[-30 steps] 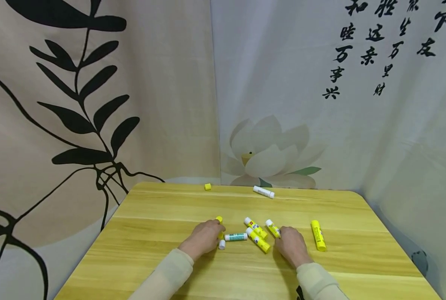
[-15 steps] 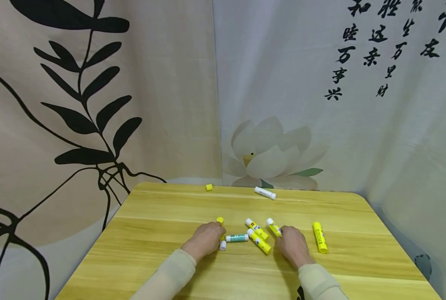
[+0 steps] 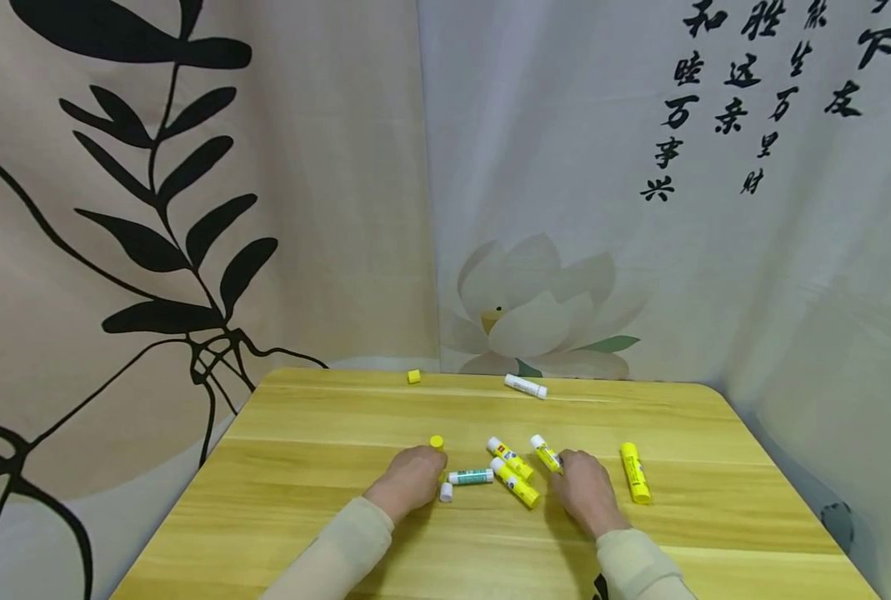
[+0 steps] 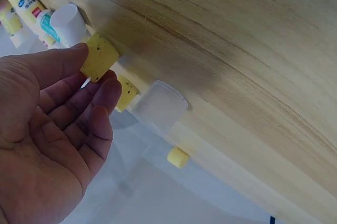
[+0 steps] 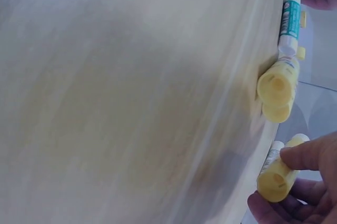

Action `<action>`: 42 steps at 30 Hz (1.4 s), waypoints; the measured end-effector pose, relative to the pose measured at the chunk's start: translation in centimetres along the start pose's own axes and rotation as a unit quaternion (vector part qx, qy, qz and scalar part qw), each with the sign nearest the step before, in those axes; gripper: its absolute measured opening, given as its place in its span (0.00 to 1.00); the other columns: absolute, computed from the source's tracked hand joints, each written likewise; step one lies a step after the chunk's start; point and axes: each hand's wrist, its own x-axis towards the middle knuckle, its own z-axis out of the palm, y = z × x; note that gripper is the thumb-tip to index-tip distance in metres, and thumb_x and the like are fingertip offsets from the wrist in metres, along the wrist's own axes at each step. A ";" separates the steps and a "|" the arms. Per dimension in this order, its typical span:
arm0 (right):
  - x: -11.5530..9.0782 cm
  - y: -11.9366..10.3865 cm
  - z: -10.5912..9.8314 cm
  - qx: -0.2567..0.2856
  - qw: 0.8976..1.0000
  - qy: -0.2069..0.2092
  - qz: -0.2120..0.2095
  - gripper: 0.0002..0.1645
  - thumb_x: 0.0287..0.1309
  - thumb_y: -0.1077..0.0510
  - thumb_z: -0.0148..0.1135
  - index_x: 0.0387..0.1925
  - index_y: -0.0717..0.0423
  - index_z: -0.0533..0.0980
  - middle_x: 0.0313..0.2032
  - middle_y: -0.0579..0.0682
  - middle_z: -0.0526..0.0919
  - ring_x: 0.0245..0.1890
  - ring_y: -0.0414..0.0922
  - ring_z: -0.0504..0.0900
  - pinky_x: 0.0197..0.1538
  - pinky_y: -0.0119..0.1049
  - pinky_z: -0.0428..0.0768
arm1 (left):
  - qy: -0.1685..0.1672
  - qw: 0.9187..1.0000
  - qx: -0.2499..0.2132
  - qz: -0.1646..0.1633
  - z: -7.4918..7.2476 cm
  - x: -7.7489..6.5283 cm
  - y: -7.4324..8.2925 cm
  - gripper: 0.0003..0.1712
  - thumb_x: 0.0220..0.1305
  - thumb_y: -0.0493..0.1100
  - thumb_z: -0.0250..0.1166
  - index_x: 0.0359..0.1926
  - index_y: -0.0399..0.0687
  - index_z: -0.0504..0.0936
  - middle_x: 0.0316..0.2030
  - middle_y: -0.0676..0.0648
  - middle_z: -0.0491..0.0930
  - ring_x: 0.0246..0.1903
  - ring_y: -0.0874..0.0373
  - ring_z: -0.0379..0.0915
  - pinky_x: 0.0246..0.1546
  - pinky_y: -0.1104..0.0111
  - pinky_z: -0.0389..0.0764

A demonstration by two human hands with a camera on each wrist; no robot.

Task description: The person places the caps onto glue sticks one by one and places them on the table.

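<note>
My left hand (image 3: 409, 479) pinches a small yellow piece with dark specks (image 4: 100, 57) between thumb and fingertips. Close by are a white cap (image 3: 446, 492), a yellow round-topped piece (image 3: 437, 442) and a teal-labelled glue stick (image 3: 471, 477). The left wrist view also has a pale, translucent cup-like piece (image 4: 162, 107) past the fingers. My right hand (image 3: 584, 492) grips a yellow glue stick with a white cap (image 3: 546, 453), thumb on one side and fingers on the other. Between the hands, two yellow glue sticks (image 3: 510, 458) lie slanted, side by side.
A yellow glue stick (image 3: 636, 473) lies to the right of my right hand. Along the far edge of the wooden table (image 3: 325, 417) are a small yellow piece (image 3: 413, 377) and a white glue stick (image 3: 525, 387). Printed curtains (image 3: 340, 208) hang behind.
The view shifts slightly with the head. My left hand has moved down very little, and more of the yellow round-topped piece shows. My right hand keeps its grip on the glue stick.
</note>
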 end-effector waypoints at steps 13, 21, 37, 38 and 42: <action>-0.6 -0.7 0.0 0.009 1.000 0.013 -0.012 0.13 0.55 0.66 0.63 0.41 0.71 0.79 0.28 0.55 0.78 0.27 0.47 0.76 0.31 0.46 0.79 | 0.008 0.999 -0.031 -0.013 -0.6 -0.6 0.1 0.08 0.58 0.33 0.68 0.28 0.47 0.77 0.24 0.53 0.74 0.26 0.60 0.72 0.30 0.67 0.78; -1.0 -1.4 -0.3 0.011 0.998 0.046 -0.035 0.10 0.54 0.67 0.62 0.40 0.68 0.80 0.27 0.54 0.78 0.27 0.47 0.77 0.32 0.47 0.79 | 0.033 0.999 -0.035 -0.005 -0.9 -0.6 0.0 0.06 0.60 0.33 0.64 0.39 0.42 0.82 0.30 0.49 0.79 0.31 0.56 0.76 0.36 0.64 0.81; -1.5 -3.2 -0.7 0.006 0.997 0.058 -0.057 0.18 0.56 0.64 0.67 0.48 0.69 0.80 0.38 0.59 0.83 0.38 0.53 0.82 0.42 0.50 0.82 | 0.061 0.994 -0.089 -0.018 -1.5 -1.2 -0.2 0.11 0.67 0.40 0.65 0.47 0.38 0.81 0.35 0.47 0.80 0.36 0.54 0.77 0.39 0.63 0.81; -1.6 -3.2 -0.7 0.007 0.997 0.059 -0.058 0.18 0.56 0.64 0.67 0.48 0.69 0.80 0.39 0.60 0.83 0.38 0.53 0.82 0.43 0.50 0.82 | 0.063 0.994 -0.091 -0.017 -1.5 -1.2 -0.2 0.11 0.68 0.40 0.65 0.47 0.38 0.81 0.36 0.47 0.80 0.36 0.54 0.78 0.39 0.63 0.81; -1.8 -3.3 -0.8 0.008 0.996 0.062 -0.069 0.19 0.56 0.63 0.67 0.48 0.68 0.80 0.39 0.60 0.83 0.39 0.54 0.82 0.43 0.51 0.82 | 0.076 0.992 -0.098 -0.010 -1.5 -1.1 -0.1 0.12 0.69 0.41 0.64 0.48 0.38 0.80 0.37 0.46 0.80 0.37 0.53 0.78 0.40 0.62 0.81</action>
